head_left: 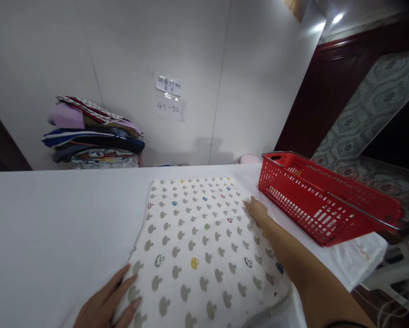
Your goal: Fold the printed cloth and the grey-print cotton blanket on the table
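Patterned cloth (197,237), white with grey and a few coloured mushroom prints, lies spread on the white-covered table (54,228) right in front of the person. Done so far, by the look of it: laid out as a roughly rectangular panel, far edge fairly straight, most of the surface flat. Left over, as I judge it: faint ripples across the middle, plus the near right corner, where the hem curves and sits uneven. Single layer or folded, can't tell. Overall, reads as partway, neat at the far end, looser at the near end.

Left hand (103,300): at the cloth's near left edge, fingers spread and loosely extended, fingertips resting on top; no clear grasp visible. Right hand (257,210): reaches up along the right side to the edge nearer the far end, fingers towards the fabric; whether it pinches the edge or just presses, can't tell. So the cloth sits between the two hands, to the right of the left one and to the left of the right one.

Red basket (303,196) stands just beyond the right hand, apart from the cloth. Fabric stack (98,132) sits at far left, against the wall.
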`<move>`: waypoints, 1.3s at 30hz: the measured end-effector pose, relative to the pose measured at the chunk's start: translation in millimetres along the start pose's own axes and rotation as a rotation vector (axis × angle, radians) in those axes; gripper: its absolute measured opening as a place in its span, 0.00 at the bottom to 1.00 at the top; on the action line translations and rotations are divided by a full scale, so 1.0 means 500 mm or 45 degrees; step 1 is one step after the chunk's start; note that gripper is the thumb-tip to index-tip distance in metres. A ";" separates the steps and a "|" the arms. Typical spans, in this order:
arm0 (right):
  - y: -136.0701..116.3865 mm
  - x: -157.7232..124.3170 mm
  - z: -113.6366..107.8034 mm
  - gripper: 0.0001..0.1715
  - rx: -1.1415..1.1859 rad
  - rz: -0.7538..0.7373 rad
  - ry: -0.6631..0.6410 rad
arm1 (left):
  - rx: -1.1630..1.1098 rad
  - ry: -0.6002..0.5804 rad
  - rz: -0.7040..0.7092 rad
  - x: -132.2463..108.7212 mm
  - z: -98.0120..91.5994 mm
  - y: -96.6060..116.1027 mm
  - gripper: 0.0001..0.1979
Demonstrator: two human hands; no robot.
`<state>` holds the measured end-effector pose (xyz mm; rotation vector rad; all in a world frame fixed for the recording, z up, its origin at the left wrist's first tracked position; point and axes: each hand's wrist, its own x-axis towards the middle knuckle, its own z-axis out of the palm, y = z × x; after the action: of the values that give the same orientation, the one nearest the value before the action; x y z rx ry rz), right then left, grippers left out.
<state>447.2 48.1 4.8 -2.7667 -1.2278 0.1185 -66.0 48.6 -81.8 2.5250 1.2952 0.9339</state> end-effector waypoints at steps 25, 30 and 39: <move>0.191 -0.415 -0.014 0.27 -0.039 0.078 -0.233 | -0.137 -0.208 -0.429 -0.024 -0.093 0.167 0.33; 0.204 -0.402 -0.010 0.24 0.065 0.098 -0.218 | -0.270 -0.182 -0.515 -0.075 -0.086 0.164 0.37; 0.205 -0.398 0.003 0.10 0.363 0.121 -0.156 | -0.458 -0.129 -0.681 -0.098 -0.096 0.197 0.33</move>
<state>389.2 -168.0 -5.4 -2.5987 -1.0122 0.4409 -48.5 -56.4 -27.1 1.7997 1.4994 0.8110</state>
